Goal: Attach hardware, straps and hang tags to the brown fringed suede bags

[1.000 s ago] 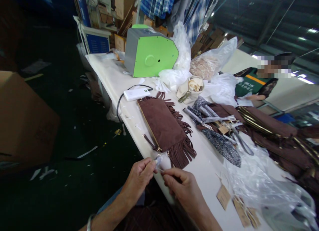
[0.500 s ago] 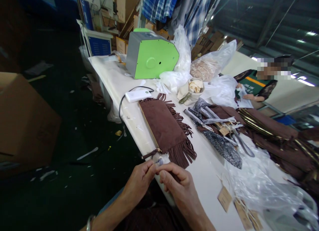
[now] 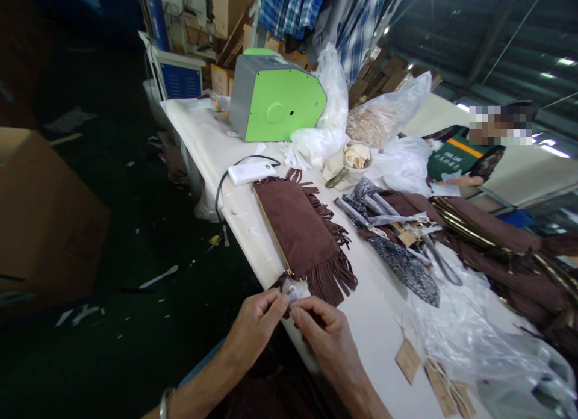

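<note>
A dark brown suede-like clutch [image 3: 298,226] with long fringe lies flat at the table's near edge, its gold zipper along the left side. From its lower corner a short brown wrist strap [image 3: 280,280] reaches my left hand [image 3: 257,322], whose thumb and fingers pinch it. Beside the strap sits a small translucent plastic wrap [image 3: 297,289], just above my fingertips. My right hand [image 3: 327,335] is closed in a pinch against the left fingertips; what it grips is hidden.
Behind the clutch are a white power bank [image 3: 250,173] with a black cable and a green-grey machine [image 3: 284,103]. Rightward lie grey patterned pouches [image 3: 404,268], brown bags [image 3: 487,226], clear plastic [image 3: 469,322] and paper tags [image 3: 409,360]. A co-worker [image 3: 465,157] stands beyond. A carton [image 3: 49,226] is at left.
The strap, lying out to the left over the edge before, now bends down to my left fingers. My right fingers have shifted slightly, and more of the plastic wrap shows. The clutch stays put.
</note>
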`<state>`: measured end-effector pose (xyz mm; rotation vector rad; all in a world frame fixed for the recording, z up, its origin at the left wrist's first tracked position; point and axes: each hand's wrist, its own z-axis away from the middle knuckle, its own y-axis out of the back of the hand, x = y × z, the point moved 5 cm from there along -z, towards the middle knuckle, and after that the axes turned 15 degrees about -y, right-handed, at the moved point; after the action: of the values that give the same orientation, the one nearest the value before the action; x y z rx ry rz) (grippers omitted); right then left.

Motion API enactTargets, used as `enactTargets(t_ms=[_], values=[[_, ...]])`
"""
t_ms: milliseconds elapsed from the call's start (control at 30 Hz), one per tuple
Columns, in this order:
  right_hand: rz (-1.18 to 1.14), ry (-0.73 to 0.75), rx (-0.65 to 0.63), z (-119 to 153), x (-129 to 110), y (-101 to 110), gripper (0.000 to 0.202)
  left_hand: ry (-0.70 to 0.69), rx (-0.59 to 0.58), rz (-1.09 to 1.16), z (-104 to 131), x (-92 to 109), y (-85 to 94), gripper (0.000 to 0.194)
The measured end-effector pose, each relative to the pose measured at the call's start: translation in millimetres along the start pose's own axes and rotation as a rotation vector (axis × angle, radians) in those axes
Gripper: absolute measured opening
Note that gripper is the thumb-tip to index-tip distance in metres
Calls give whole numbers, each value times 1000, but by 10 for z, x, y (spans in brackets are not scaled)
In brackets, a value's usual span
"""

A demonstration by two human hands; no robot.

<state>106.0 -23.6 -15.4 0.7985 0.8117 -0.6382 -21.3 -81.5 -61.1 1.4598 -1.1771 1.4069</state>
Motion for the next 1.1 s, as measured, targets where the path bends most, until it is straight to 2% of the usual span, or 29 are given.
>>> enactTargets(t_ms=[100,233,367,600,700,800,867,933,1000,1100], values=[[-15,-63,-4,-28,84,-2,27,34,62,11,-27,-44,-5,43],[-126,-227,-112,-45,211,-30,34,124,108,156,23,-103,-65,48],[-218,-238,-215,-83,228,-102,29,286,135,331,91,-140,-116,55],[-147,-272,-52,-240,237,-292,23,448,66,466,183,-132,-81,54],[-162,-262,-16,-268,193,-323,20,389,65,404,206,-108,-27,54],[-308,-253,26,-228,154,-294,26,213,94,186,172,-20,67,54],[-546,-263,-37,-150,137,-313,30,71,103,13,143,80,116,49],[-800,-274,-166,-54,117,-379,40,-26,90,-104,131,165,131,43],[-969,-272,-250,18,106,-444,46,-62,50,-132,134,205,116,39],[-1073,-278,-240,32,129,-513,42,-60,-6,-56,145,193,78,36]])
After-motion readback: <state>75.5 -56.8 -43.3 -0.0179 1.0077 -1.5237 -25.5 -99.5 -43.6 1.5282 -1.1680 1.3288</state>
